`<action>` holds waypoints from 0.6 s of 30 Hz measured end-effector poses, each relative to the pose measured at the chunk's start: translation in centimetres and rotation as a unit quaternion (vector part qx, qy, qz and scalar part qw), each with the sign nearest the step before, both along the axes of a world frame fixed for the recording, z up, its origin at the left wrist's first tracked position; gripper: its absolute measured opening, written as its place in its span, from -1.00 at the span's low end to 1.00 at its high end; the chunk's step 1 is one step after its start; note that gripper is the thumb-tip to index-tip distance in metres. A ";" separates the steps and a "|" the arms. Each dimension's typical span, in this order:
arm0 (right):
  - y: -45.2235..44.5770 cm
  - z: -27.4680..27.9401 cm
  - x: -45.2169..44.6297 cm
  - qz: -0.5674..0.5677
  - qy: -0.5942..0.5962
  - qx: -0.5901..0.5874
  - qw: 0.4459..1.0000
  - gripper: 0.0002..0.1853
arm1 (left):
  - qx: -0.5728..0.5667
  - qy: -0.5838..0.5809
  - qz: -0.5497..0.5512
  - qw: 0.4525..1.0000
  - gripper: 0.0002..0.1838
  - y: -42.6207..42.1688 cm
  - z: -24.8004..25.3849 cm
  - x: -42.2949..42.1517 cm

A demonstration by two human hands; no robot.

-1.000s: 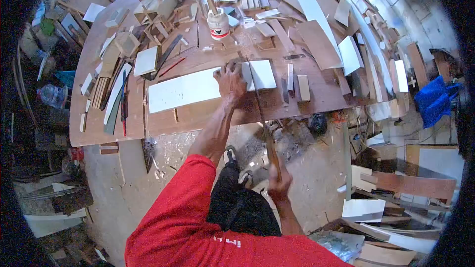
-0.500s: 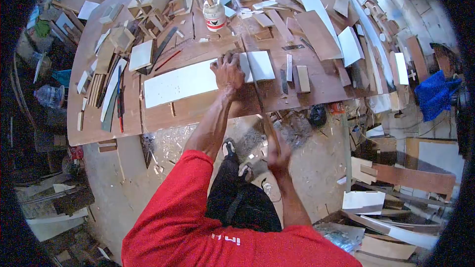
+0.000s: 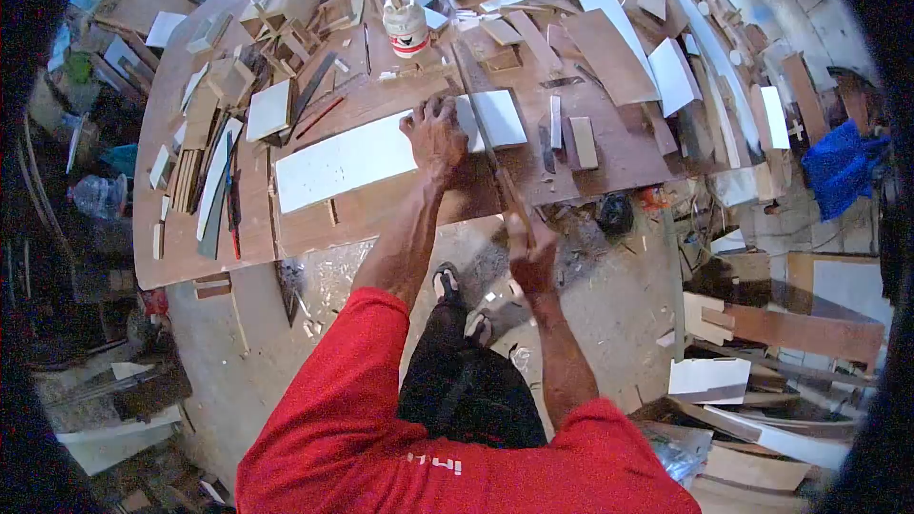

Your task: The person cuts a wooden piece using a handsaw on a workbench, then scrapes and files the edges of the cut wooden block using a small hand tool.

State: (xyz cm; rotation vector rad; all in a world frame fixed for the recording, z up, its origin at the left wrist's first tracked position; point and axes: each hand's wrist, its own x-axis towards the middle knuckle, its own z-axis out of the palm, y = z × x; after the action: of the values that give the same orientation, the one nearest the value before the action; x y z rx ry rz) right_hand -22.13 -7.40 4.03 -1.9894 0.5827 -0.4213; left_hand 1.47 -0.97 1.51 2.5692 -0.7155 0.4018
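A long white-faced board (image 3: 343, 154) lies across the near part of the wooden worktable. My left hand (image 3: 438, 138) presses down on it close to its right end, fingers curled over the surface. Just right of those fingers, the thin blade of a handsaw (image 3: 487, 148) crosses the board. Below the table's front edge, my right hand (image 3: 533, 255) is wrapped round the saw's handle. The blade slants from that hand up and away over the board. How deep the cut goes I cannot tell.
A white tub (image 3: 408, 30) with a red label stands behind the board. Wood offcuts (image 3: 286, 33) crowd the table's far side. A red pencil (image 3: 320, 118) lies left of centre. Small wood blocks (image 3: 583, 143) sit on the right. Scraps litter the floor (image 3: 333, 295).
My right hand has pushed the saw forward and up, so the blade reaches farther past the board. My left hand stays in place on the board.
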 end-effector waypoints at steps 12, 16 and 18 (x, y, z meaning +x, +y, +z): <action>0.9 -1.2 -2.3 -0.028 -0.047 -0.063 0.997 -0.65 | 0.015 -0.003 0.000 1.000 -0.46 -0.4 0.0 0.2; -0.4 0.3 -1.3 0.024 0.077 0.012 0.997 -0.58 | -0.009 0.011 -0.008 1.000 -0.48 -0.4 -0.3 -1.2; 2.6 1.7 -4.1 -0.044 -0.056 -0.015 0.997 -0.67 | -0.016 -0.020 -0.011 1.000 -0.48 -0.3 -0.2 0.2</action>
State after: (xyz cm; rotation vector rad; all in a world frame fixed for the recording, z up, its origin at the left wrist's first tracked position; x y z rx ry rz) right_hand -26.20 -4.82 5.77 -1.9602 0.5988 -0.5950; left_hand 1.63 -1.31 1.32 2.5280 -0.7448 0.4555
